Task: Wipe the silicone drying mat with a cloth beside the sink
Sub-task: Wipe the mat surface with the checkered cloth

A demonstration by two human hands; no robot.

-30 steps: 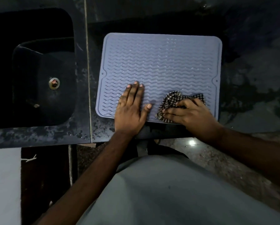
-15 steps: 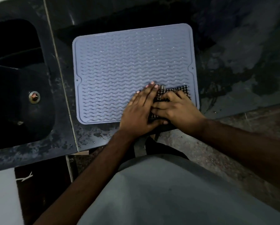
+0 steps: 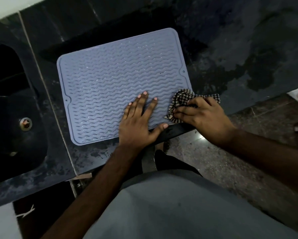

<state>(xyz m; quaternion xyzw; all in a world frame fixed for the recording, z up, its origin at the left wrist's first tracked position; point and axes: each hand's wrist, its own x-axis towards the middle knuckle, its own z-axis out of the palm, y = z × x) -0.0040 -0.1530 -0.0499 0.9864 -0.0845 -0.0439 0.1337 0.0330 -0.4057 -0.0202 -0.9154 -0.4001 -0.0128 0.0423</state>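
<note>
Since half a second ago, right hand (image 3: pixel 202 113), gripping checked cloth (image 3: pixel 182 99), has swept right to mat (image 3: pixel 110 80) corner; left hand (image 3: pixel 138 120) flat, pinning mat; wiping ongoing.

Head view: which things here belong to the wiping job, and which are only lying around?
Belong to the job:
- drying mat
- checked cloth, under the right hand
- left hand, flat on the mat

Only lying around:
- sink with its drain
- dark counter

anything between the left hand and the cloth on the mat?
Head view: only bare ribbed drying mat lies between the left hand and the checkered cloth.
</note>
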